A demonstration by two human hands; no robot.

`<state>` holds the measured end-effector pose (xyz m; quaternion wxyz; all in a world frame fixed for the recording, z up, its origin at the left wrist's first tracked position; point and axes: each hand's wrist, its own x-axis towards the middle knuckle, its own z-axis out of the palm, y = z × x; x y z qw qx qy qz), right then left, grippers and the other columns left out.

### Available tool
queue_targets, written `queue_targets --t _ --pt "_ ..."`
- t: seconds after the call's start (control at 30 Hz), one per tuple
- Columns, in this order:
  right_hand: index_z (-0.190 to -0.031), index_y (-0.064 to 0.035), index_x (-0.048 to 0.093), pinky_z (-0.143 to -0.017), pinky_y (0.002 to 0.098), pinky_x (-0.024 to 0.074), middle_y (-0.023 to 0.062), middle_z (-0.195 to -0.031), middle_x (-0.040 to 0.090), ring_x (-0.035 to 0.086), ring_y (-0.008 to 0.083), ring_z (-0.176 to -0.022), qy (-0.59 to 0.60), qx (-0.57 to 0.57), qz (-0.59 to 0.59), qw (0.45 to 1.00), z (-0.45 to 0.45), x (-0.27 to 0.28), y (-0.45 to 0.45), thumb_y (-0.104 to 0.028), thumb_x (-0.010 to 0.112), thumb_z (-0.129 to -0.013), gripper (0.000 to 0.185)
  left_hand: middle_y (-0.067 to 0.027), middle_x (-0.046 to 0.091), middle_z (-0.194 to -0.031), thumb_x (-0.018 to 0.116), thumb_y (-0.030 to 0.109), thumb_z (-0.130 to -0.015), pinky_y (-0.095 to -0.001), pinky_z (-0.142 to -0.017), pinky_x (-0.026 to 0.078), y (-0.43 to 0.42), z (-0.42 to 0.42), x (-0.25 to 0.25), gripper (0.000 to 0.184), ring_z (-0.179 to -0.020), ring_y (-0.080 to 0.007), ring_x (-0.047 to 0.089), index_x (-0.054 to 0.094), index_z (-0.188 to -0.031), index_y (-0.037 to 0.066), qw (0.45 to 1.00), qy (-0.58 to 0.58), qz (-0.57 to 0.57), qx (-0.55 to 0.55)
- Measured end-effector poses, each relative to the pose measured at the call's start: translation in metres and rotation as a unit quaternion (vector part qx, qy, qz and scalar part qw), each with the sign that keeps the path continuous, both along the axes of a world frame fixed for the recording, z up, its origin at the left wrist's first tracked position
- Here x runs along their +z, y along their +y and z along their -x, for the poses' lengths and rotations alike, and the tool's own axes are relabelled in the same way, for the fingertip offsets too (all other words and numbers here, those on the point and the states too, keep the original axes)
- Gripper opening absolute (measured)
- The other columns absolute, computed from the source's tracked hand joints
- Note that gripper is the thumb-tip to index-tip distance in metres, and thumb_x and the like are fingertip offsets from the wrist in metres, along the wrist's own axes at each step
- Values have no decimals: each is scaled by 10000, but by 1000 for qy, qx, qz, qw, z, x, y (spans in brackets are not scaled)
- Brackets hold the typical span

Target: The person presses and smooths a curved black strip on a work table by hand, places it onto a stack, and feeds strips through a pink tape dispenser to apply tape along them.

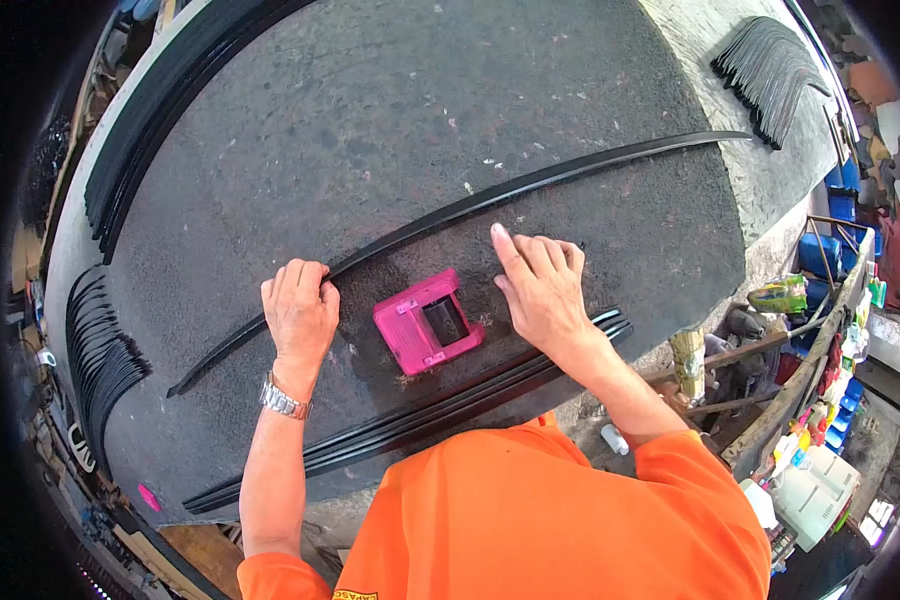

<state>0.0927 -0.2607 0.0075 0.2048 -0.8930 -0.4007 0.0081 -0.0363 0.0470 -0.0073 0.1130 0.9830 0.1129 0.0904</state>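
Observation:
A long, thin black strip (560, 178) lies in a shallow curve across the dark work surface (390, 120). My left hand (300, 310) is closed on its left part, the fingers bent over the edge. Between my hands sits a pink box (405, 330) with a dark opening; what is inside is hard to make out. My right hand (548, 295) is just to the right of the box, below the strip and apart from it. Its fingers are spread and partly bent, and nothing shows in them. Several more black strips (420, 418) lie together close to my body.
A bundle of long black strips (150, 140) lines the far left edge. Fanned stacks of strips lie at the left (100, 345) and far right (770, 75). A small pink object (149, 497) is at the lower left. Cluttered shelving and containers stand beyond the right edge.

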Motion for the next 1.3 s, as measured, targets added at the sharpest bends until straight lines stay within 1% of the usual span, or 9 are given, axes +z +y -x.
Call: queue_targets --t 0.07,0.27,0.47,0.6,0.73,0.83,0.97,1.17,1.3 --pt "-1504 -104 512 -972 495 359 63 -1227 579 562 252 -1126 -22 -17 -1 1000 -7 -14 2 -191 773 -837 722 -51 633 -915 721 46 -781 -408 -805 438 0 -1 -1 170 -906 -264 629 649 -928 93 1000 -1 -1 2" --pt "-1508 -118 516 -952 487 341 64 -1253 543 525 251 -1147 -46 -20 21 999 -9 -21 13 -274 785 -848 730 -58 622 -913 717 57 -781 -411 -797 424 0 0 -4 171 -908 -264 619 644 -930 97 1000 -3 0 2" --pt "-1493 -148 542 -946 470 337 58 -1227 540 525 242 -1131 -44 -27 21 998 -10 -19 20 -315 786 -844 713 -58 623 -904 717 52 -774 -411 -791 427 0 -1 -4 166 -903 -263 621 648 -919 95 1000 -2 2 5" --pt "-1488 -157 547 -948 468 340 56 -1206 533 523 241 -1105 -46 -6 4 999 -10 -22 25 -330 782 -845 706 -57 624 -904 717 45 -772 -412 -789 429 0 -1 -3 166 -898 -262 622 649 -916 92 1000 0 0 5" --pt "-1483 -150 547 -949 474 341 49 -1190 535 525 243 -1110 -49 -25 1 998 -12 -22 22 -349 779 -845 707 -58 624 -898 716 39 -770 -409 -790 432 0 -2 -2 164 -891 -261 622 649 -911 92 1000 -7 1 -1" --pt "-1486 -148 544 -947 478 340 49 -1191 534 525 242 -1114 -52 -58 27 997 -20 -17 11 -366 776 -846 715 -60 624 -894 715 34 -771 -406 -792 433 -1 -3 0 161 -887 -263 621 648 -906 90 1000 5 2 6" --pt "-1482 -146 552 -946 480 333 55 -1189 537 522 245 -1119 -89 -88 35 992 -33 -22 -8 -384 777 -847 715 -61 624 -893 714 35 -775 -408 -795 434 -1 -3 -1 153 -885 -266 620 647 -901 89 1000 3 2 7" --pt "-1481 -168 557 -949 483 336 56 -1205 538 520 248 -1125 -47 -55 35 997 -23 -16 8 -383 776 -846 705 -59 626 -895 715 42 -782 -408 -801 436 -1 -4 1 140 -893 -261 623 647 -897 85 1000 9 2 6" --pt "-1485 -180 554 -959 483 340 53 -1210 534 524 243 -1124 -53 -22 7 998 -12 -19 21 -390 778 -837 716 -58 627 -898 717 50 -787 -406 -805 437 0 -4 2 136 -900 -257 625 649 -900 85 1000 15 8 9"
